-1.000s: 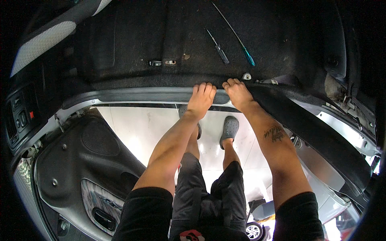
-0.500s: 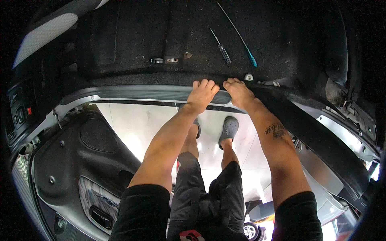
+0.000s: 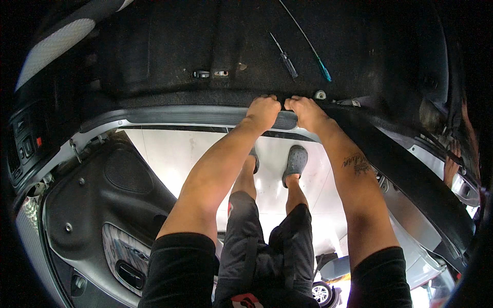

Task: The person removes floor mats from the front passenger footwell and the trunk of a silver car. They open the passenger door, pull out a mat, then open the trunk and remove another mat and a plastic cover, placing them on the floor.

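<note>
I have the left hand (image 3: 264, 110) and right hand (image 3: 306, 111) curled tight on the carpet (image 3: 169, 87) by the sill (image 3: 179, 116), dark lettering (image 3: 355, 163) inked on the right forearm (image 3: 359, 190).

Before you, the black carpeted vehicle floor (image 3: 174, 49) carries a short screwdriver with a translucent dark handle (image 3: 289, 65) and, on its right, a long, thin-shafted screwdriver with a teal handle (image 3: 324, 71).

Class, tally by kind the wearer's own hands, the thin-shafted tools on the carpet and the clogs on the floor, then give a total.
Own hands, left hand and right hand: 2
Tools, short tool and long tool: 2
Clogs, left clog and right clog: 2
Total: 6
</note>
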The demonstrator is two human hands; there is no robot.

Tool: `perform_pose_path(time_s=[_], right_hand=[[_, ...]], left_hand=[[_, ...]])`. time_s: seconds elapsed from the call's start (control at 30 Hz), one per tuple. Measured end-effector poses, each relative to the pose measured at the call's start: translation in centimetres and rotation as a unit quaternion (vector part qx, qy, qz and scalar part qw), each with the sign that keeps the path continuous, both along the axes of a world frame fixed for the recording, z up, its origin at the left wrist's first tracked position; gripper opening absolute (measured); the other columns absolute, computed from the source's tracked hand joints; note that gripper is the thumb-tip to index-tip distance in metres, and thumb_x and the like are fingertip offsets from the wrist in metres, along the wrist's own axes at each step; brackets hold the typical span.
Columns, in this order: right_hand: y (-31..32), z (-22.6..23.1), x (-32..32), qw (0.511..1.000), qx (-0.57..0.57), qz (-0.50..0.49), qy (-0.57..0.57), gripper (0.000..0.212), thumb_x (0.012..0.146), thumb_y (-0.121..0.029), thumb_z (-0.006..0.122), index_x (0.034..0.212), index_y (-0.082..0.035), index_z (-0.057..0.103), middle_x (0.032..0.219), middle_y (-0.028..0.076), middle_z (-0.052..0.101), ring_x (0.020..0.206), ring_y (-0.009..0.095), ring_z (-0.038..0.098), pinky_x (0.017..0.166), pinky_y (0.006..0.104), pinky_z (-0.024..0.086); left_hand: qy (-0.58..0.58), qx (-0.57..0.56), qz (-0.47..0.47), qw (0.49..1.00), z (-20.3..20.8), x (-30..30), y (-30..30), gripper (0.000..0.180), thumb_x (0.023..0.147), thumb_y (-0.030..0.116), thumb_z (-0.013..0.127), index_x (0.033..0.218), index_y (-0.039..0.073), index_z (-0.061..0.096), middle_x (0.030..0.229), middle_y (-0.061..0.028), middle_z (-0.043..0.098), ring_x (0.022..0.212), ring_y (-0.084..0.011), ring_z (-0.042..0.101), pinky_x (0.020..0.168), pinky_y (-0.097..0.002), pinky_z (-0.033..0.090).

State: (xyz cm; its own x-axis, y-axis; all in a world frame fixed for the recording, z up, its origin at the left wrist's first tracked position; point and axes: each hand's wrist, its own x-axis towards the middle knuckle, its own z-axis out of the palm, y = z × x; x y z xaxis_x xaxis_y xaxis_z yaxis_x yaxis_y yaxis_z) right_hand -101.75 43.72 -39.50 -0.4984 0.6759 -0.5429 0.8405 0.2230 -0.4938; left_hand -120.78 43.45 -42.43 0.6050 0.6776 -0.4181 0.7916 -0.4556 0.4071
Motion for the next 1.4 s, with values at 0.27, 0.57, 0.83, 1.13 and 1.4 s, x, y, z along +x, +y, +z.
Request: perform_pose_path(time_s=[0.27, 0.57, 0.83, 1.13, 1.4], right_hand=[[0.7, 0.5, 0.0, 0.997, -0.078, -0.012, -0.003, 0.064, 0.063, 0.008, 0.084, 0.122, -0.004, 0.064, 0.123, 0.014, 0.069, 0.116, 0.032, 0.067, 0.103, 0.0401, 0.054], [2.3, 1.0, -0.3, 0.988, -0.149, 0.031, -0.037, 0.053, 0.067, 0.008, 0.081, 0.116, -0.007, 0.066, 0.118, 0.011, 0.072, 0.113, 0.029, 0.067, 0.096, 0.0405, 0.055], [4.5, -1.5, 0.1, 0.968, -0.246, -0.042, -0.006, 0.025, 0.092, -0.022, 0.072, 0.109, -0.004, 0.072, 0.112, 0.012, 0.073, 0.107, 0.025, 0.067, 0.096, 0.0396, 0.052], [3.0, -0.4, -0.1, 0.974, -0.215, -0.067, -0.014, 0.031, 0.085, -0.021, 0.079, 0.111, -0.003, 0.075, 0.112, 0.017, 0.074, 0.108, 0.032, 0.069, 0.097, 0.0401, 0.054], [1.8, 0.5, -2.2, 0.983, -0.144, 0.019, -0.115, 0.042, 0.07, -0.003, 0.081, 0.111, -0.006, 0.075, 0.117, 0.018, 0.072, 0.115, 0.036, 0.067, 0.1, 0.0449, 0.055]], left_hand=[[0.002, -0.033, 0.017, 0.999, -0.1, 0.2, 0.1, 0.016, 0.083, 0.006, 0.066, 0.093, 0.007, 0.079, 0.107, -0.0124, 0.074, 0.105, -0.0325, 0.071, 0.093, -0.0445, 0.055], [-0.018, -0.06, 0.042, 0.997, 0.6, -0.3, 0.5, 0.017, 0.077, 0.002, 0.069, 0.09, 0.008, 0.079, 0.107, -0.0134, 0.073, 0.106, -0.0324, 0.07, 0.094, -0.0453, 0.054], [-0.007, -0.136, 0.046, 0.99, 0.4, -0.3, 1.2, 0.032, 0.072, 0.002, 0.069, 0.102, 0.008, 0.076, 0.112, -0.0157, 0.07, 0.113, -0.0374, 0.066, 0.096, -0.056, 0.049], [-0.007, -0.14, 0.034, 0.99, 0.3, -0.4, 1.2, 0.03, 0.071, 0.007, 0.072, 0.1, 0.01, 0.076, 0.114, -0.0128, 0.068, 0.116, -0.035, 0.064, 0.096, -0.0551, 0.048], [-0.025, -0.121, 0.047, 0.991, 0.4, -0.5, 0.8, 0.03, 0.069, 0.007, 0.072, 0.098, 0.009, 0.077, 0.114, -0.0141, 0.068, 0.116, -0.0362, 0.064, 0.099, -0.055, 0.047]])
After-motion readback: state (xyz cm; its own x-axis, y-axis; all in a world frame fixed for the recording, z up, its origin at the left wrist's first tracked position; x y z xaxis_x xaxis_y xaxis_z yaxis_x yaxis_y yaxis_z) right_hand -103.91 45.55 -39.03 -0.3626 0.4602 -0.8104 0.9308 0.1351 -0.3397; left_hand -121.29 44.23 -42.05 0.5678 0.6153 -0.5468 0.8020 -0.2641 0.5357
